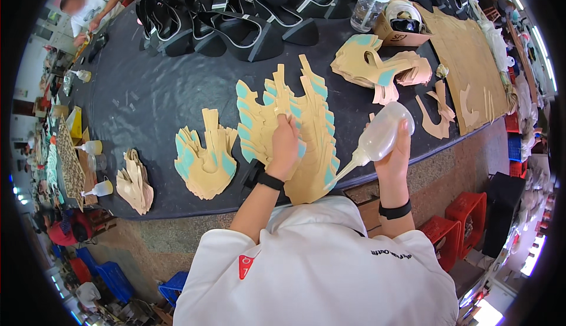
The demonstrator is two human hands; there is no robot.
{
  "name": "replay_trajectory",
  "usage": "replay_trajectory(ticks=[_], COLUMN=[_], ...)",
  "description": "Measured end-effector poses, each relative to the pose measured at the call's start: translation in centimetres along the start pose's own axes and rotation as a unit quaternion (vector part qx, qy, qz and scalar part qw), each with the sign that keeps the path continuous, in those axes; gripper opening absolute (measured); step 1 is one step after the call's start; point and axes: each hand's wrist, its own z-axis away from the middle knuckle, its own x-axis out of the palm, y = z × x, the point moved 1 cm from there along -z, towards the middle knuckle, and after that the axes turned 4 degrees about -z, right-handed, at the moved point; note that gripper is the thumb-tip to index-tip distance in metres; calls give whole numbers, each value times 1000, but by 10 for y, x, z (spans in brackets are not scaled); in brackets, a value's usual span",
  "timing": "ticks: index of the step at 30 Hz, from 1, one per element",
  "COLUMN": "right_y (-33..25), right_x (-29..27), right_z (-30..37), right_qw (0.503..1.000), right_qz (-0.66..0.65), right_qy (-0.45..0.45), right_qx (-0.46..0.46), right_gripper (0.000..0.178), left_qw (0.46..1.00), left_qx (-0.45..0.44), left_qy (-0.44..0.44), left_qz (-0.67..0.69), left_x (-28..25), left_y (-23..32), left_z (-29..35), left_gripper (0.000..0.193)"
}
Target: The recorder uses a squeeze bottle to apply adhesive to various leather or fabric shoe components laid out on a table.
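Note:
My right hand point(394, 156) is wrapped round a translucent squeeze bottle point(386, 126), tilted so its long thin nozzle points down and left. The nozzle's tip is at the lower right edge of a fanned stack of beige shoe-upper pieces point(312, 175) with turquoise patches; I cannot tell whether it touches. Over the middle of this stack, my left hand point(285, 146) has its fingers closed on one beige piece. Part of the stack is hidden behind that hand. To the left lies a smaller U-shaped pile of similar pieces point(207, 172).
Black shoe uppers point(236, 31) crowd the table's far side. A shaker bottle point(371, 4) and an open carton point(402, 31) stand far right, near another beige pile point(380, 66) and a brown board point(471, 60). Small glue bottles point(100, 188) line the left edge. Another person point(91, 7) sits far left.

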Motion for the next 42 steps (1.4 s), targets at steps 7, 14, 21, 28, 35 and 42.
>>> replay_trajectory(ticks=[7,14,21,28,35,42], right_y=[1,5,6,16,17,3], right_x=[2,5,32,28,27,45], right_z=[1,-2,2,-2,-2,5], right_qw=[1000,1000,999,999,999,999], right_qz=[-20,-17,-29,-7,-7,-26], right_qy=[8,0,-6,-25,-35,-38], right_qx=[18,4,26,37,38,24], right_gripper=[56,52,47,57,56,51], left_qw=[924,830,953,938,883,957], left_qx=[175,-73,-40,-57,-36,49], left_qy=[132,318,301,290,343,229], left_qz=[-314,-453,-14,183,318,174], left_x=[-11,-104,-140,-155,-189,-203], left_y=[2,-53,-99,-81,-65,50], left_z=[4,14,20,30,37,63], left_gripper=[41,39,25,25,12,17])
